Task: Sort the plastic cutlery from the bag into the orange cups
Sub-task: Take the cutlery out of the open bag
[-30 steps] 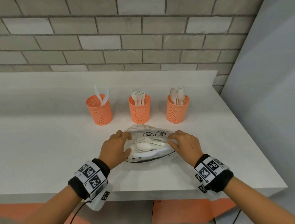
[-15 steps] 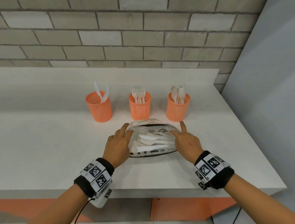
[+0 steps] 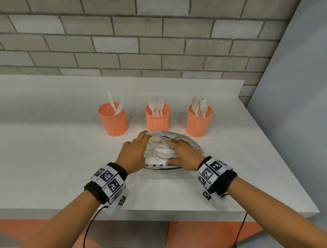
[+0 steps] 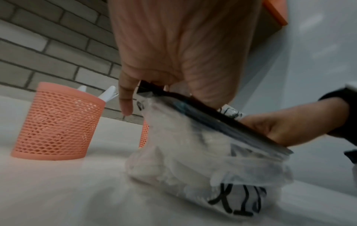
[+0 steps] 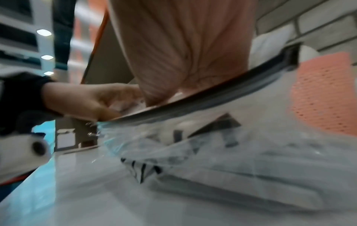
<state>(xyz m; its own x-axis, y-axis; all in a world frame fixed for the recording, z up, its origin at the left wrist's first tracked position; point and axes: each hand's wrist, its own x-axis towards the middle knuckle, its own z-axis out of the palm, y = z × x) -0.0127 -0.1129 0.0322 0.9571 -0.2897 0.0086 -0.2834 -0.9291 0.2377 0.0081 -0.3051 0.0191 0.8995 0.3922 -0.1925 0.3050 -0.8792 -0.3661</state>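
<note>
Three orange mesh cups stand in a row: the left cup (image 3: 112,121) holds knives, the middle cup (image 3: 157,119) forks, the right cup (image 3: 198,124) spoons. In front of them lies a clear zip bag (image 3: 191,143) with black lettering, holding white plastic cutlery (image 3: 162,152). My left hand (image 3: 135,150) pinches the bag's left rim and holds the mouth up. My right hand (image 3: 183,154) reaches into the open mouth and lies over the cutlery. In the right wrist view the right hand (image 5: 183,45) passes behind the bag's dark zip edge, which hides its fingertips.
The white counter (image 3: 54,166) runs to a grey brick wall behind the cups. Its front edge is just below my wrists and its right edge meets a pale grey panel (image 3: 300,111). Orange cabinet fronts (image 3: 210,232) sit under the counter.
The right hand has moved from the bag's right edge into its mouth, onto the cutlery. The left hand has lifted the left rim higher, and the bag stands more open.
</note>
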